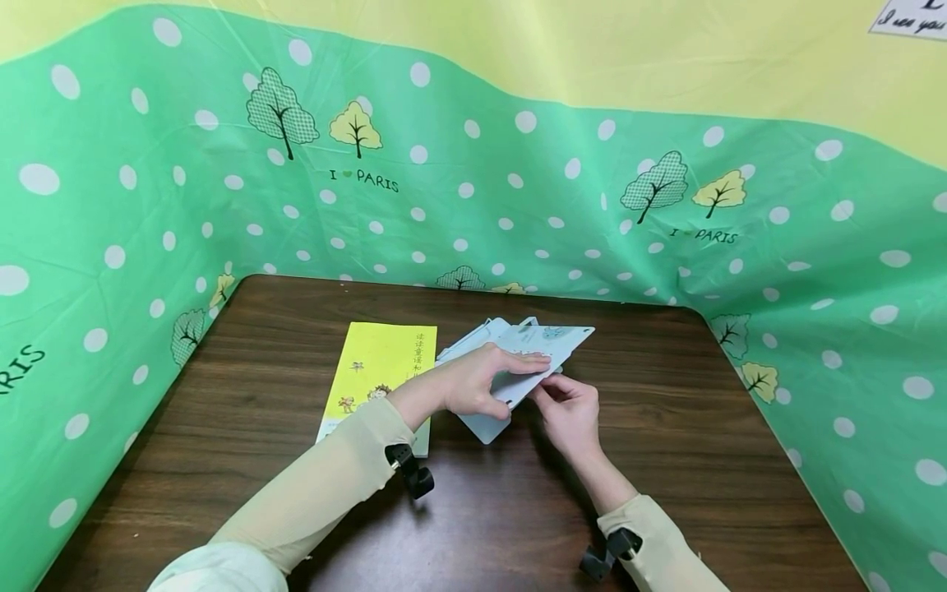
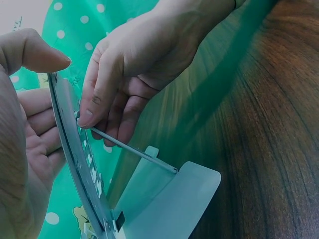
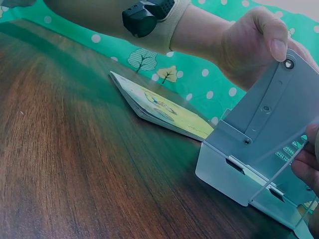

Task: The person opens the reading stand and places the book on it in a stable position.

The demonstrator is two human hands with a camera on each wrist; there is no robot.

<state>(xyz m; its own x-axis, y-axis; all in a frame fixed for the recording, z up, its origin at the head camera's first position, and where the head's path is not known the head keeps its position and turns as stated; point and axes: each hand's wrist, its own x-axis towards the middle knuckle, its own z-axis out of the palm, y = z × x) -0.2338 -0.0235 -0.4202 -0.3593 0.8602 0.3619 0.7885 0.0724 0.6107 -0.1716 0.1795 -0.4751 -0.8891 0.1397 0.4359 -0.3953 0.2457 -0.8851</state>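
A pale blue metal book stand (image 1: 568, 335) is tilted up over the middle of the table, its hinged panel raised at an angle from a flat base plate (image 2: 192, 191). My left hand (image 1: 473, 385) grips the raised panel, thumb at its near edge and fingers across its face. On the panel's underside, my right hand (image 1: 573, 417) pinches a thin metal support rod (image 2: 137, 150) between thumb and fingers. The right wrist view shows the panel's back (image 3: 274, 114) with rivets and slots. Part of the right fingers lies hidden behind the panel in the head view.
A yellow book (image 1: 388, 349) with Chinese print lies left of the stand, partly under my left forearm. The dark wooden table (image 1: 688, 427) is bordered by a green and yellow patterned cloth (image 1: 473, 173) at the back and sides.
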